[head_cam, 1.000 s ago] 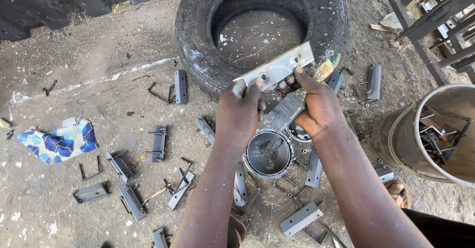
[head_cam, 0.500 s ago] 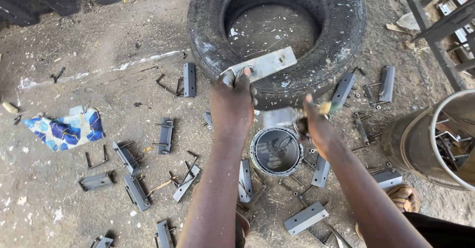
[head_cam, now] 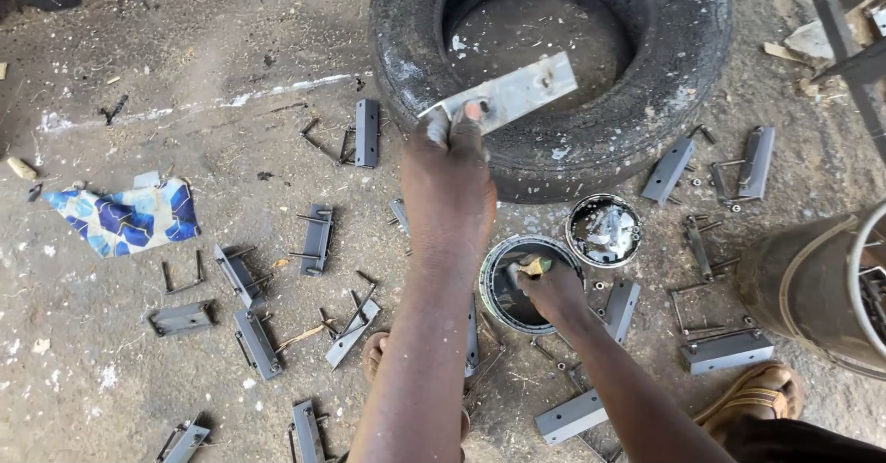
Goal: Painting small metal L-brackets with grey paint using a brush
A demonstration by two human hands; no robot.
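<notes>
My left hand (head_cam: 449, 181) grips a flat grey metal plate (head_cam: 510, 93) by its near end and holds it up in front of a worn black tyre (head_cam: 554, 61). My right hand (head_cam: 551, 289) reaches down into a round open paint can (head_cam: 509, 283) on the ground, fingers closed on a small yellowish brush or rag (head_cam: 532, 265) at the can's mouth. The can's lid (head_cam: 604, 230), smeared with silver paint, lies just to the right of the can.
Several grey metal brackets with bolts lie scattered over the dirt floor, such as one (head_cam: 366, 132) left of the tyre and one (head_cam: 726, 350) at the right. A blue patterned cloth (head_cam: 125, 216) lies left. A rusty drum (head_cam: 821, 283) stands right. My sandalled foot (head_cam: 761, 391) is near it.
My right hand has left the plate and dropped down into the paint can. The lid now lies beside the can. My left hand still holds the plate up.
</notes>
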